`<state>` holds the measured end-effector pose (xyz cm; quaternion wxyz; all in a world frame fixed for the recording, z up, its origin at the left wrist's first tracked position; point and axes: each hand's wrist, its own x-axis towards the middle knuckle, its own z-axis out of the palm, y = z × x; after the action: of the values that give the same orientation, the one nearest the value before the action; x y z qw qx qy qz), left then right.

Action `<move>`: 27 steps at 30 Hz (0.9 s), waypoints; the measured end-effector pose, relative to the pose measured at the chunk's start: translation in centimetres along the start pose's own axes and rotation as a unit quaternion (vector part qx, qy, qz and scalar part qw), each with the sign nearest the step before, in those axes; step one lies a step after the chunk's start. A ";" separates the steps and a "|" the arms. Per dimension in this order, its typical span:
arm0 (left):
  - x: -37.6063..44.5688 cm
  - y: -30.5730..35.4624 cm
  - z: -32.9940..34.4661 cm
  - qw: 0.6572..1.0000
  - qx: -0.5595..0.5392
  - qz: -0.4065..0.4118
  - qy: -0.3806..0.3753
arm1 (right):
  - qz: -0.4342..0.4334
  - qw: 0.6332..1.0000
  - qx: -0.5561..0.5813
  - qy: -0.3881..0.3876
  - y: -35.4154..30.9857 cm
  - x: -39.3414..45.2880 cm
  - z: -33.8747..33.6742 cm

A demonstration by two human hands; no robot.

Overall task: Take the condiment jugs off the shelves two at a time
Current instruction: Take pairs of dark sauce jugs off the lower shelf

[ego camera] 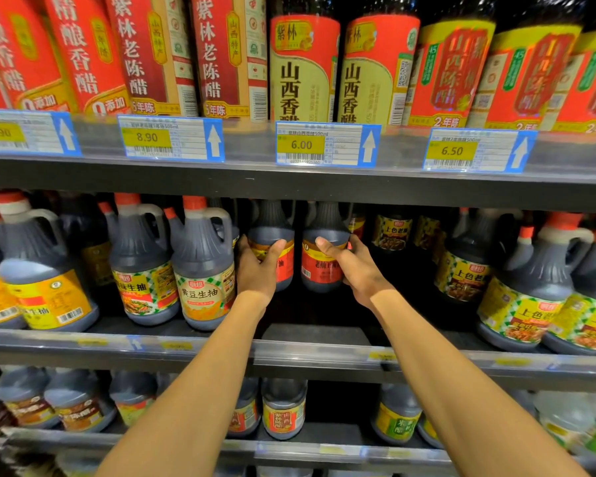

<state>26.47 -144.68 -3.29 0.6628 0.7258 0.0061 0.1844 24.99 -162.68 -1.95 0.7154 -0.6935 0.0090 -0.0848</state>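
Jugs (272, 235) (dark liquid) | middle shelf (310, 342) | hands (255, 266) each gripping one

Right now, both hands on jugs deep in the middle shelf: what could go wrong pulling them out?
1. The left hand and right hand each grip a red-label jug, the left jug and the right jug, round the body, not by a handle; full jugs may slip.
2. The upper shelf edge sits close above the jug necks; lifting could knock them.
3. The green-checked jug stands beside the left wrist and might get bumped.
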 end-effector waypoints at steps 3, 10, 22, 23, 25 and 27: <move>0.0 0.0 0.0 1.000 0.014 0.002 -0.003 | -0.002 1.000 0.001 0.006 0.1 0.1 0.0; 0.3 -0.6 0.0 0.997 0.065 0.030 0.020 | 0.006 1.000 -0.005 0.011 0.3 0.2 0.0; 0.4 -1.0 -0.2 0.999 0.028 0.013 -0.010 | -0.008 0.999 -0.029 0.010 0.0 -0.2 0.1; 0.4 -1.0 -0.2 1.000 0.027 0.011 -0.012 | -0.009 0.999 -0.031 0.011 0.0 -0.2 0.1; 0.4 -1.0 -0.1 1.000 0.024 0.012 -0.013 | -0.012 0.999 -0.031 0.010 -0.1 -0.4 0.1; 0.6 -1.2 -0.1 1.000 0.024 0.008 -0.013 | -0.014 0.999 -0.028 0.008 -0.2 -0.5 0.1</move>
<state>27.28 -144.30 -4.33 0.6435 0.7440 -0.0035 0.1799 24.44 -162.54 -1.79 0.6944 -0.7125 0.0074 -0.1004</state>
